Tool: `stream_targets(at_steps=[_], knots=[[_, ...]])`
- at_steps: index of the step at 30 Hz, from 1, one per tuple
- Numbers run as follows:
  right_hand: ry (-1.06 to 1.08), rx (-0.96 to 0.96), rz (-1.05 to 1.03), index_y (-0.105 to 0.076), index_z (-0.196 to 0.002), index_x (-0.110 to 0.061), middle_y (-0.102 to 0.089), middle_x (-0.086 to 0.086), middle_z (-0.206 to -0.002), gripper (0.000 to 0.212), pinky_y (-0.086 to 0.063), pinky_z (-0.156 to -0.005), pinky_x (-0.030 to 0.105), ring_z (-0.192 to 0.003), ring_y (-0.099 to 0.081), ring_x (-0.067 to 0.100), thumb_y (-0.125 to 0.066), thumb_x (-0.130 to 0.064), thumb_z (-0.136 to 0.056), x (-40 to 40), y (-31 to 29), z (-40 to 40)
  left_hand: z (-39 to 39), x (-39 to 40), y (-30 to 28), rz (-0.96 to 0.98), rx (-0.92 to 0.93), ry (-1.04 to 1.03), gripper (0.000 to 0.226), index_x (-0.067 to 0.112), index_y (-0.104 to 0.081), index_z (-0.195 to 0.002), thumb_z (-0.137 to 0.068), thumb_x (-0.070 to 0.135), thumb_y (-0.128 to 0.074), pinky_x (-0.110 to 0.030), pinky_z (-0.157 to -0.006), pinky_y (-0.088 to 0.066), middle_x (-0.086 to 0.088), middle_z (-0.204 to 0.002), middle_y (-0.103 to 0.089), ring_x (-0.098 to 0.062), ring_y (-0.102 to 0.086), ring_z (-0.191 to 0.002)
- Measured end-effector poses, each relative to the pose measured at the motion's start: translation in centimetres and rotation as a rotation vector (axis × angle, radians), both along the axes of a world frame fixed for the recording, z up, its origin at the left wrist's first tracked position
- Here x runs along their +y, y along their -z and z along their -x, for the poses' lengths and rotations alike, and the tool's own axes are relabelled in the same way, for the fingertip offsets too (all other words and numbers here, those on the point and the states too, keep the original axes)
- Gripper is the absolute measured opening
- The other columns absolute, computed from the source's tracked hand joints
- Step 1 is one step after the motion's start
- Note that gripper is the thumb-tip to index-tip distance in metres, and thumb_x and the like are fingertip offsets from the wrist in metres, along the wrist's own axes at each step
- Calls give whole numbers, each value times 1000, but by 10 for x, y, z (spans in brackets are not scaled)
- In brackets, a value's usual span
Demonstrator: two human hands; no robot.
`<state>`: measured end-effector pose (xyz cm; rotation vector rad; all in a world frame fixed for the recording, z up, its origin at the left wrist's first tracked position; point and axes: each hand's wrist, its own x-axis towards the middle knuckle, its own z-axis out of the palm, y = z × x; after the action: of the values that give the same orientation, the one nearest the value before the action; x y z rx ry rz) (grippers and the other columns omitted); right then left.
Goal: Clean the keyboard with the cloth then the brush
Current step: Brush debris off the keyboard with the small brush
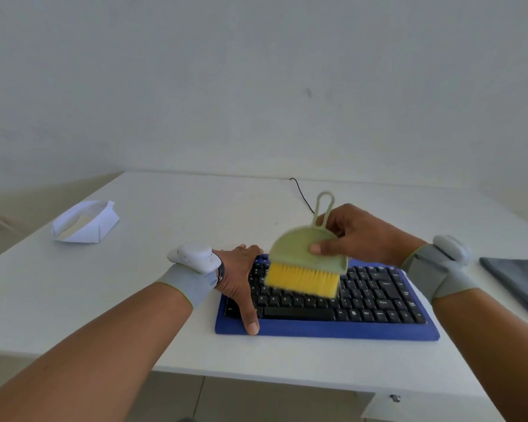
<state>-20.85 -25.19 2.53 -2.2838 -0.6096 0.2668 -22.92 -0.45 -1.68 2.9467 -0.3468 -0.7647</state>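
Observation:
A black-keyed keyboard with a blue frame lies near the table's front edge. My right hand pinches the pale green handle of a brush, whose yellow bristles sit on the middle key rows, slightly blurred. My left hand rests flat on the keyboard's left end, fingers straight over the far edge and thumb stretched down onto the blue front rim. A grey cloth lies on the table at the right edge of view.
A white folded paper tray sits at the back left of the white table. A thin black cable runs from behind the brush to the table's back edge. A wall stands close behind.

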Motion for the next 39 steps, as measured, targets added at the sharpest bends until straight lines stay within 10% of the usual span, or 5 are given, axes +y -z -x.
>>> stream_targets(at_steps=[12,19,28,33,39], knots=[[336,-488,249,-70,-111,-23,-70,4,-99,30,-53,-79,37,-87,-64,27,-72,-33,-83,23,10,-6,1,4,2,39,-4,-24,150,37,1,-154,-39,63,-92,-46,-120,-24,6,-165,1,-18,-13,-151],[-4,-1,1,-66,-100,-16,-68,-3,-96,21,-54,-78,23,-89,-67,12,-74,-25,-83,27,13,3,4,2,-1,69,-18,57,136,38,-7,-156,-51,57,-92,-45,-122,-16,12,-160,-5,-18,-4,-152],[410,-489,353,-68,-114,-25,-69,7,-103,31,-51,-78,36,-89,-63,30,-69,-31,-84,13,9,-15,6,5,-3,67,-5,-12,144,34,5,-156,-52,55,-92,-44,-122,-16,3,-165,5,-17,-2,-152],[98,-81,1,-66,-106,-12,-67,-3,-96,23,-52,-75,21,-87,-65,12,-72,-22,-85,16,5,5,3,7,1,81,-14,-15,146,36,2,-155,-46,59,-93,-45,-120,-24,7,-164,-3,-17,-13,-151],[295,-214,129,-67,-114,-15,-68,5,-105,35,-55,-87,40,-94,-65,23,-74,-29,-82,8,23,-14,2,7,1,79,-6,-18,147,35,4,-155,-46,58,-93,-44,-121,-20,6,-164,1,-15,-6,-152]])
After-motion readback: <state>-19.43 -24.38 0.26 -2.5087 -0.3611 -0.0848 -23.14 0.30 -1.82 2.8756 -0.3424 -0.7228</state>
